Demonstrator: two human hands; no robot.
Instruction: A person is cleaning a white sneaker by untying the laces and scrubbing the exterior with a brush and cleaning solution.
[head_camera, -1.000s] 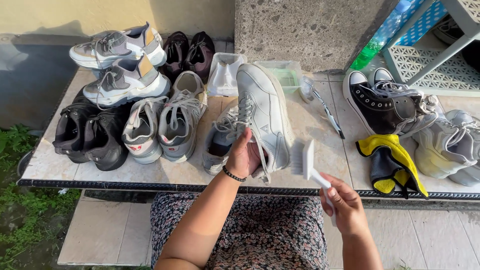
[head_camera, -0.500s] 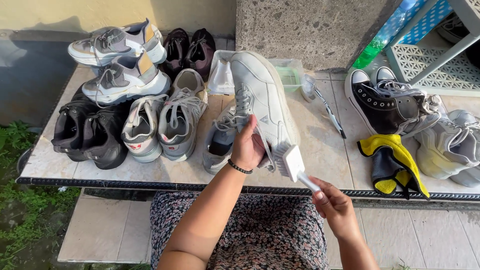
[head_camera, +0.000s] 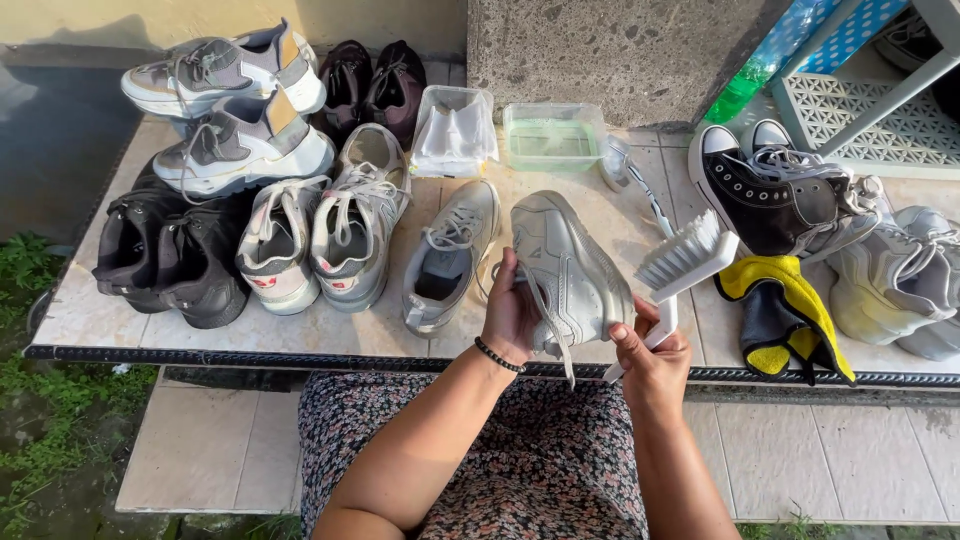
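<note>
My left hand (head_camera: 510, 315) grips a light grey sneaker (head_camera: 570, 270) from inside, holding it tilted on its side over the tiled table's (head_camera: 300, 335) front edge. My right hand (head_camera: 652, 358) is shut on the handle of a white scrubbing brush (head_camera: 685, 262), bristles up and just right of the sneaker. The matching grey sneaker (head_camera: 450, 258) lies on the table to the left of my left hand.
Several pairs of shoes fill the left side: black ones (head_camera: 165, 255), grey trainers (head_camera: 235, 100), white-red trainers (head_camera: 320, 235). A clear tub of water (head_camera: 555, 135) and plastic bag (head_camera: 455, 130) stand behind. Black high-tops (head_camera: 775, 195), yellow gloves (head_camera: 780, 315) and pale sneakers (head_camera: 900, 275) lie right.
The sneaker has been lowered and turned onto its side toward me. The brush has swung from beside the shoe's heel up to its right, bristles now facing up.
</note>
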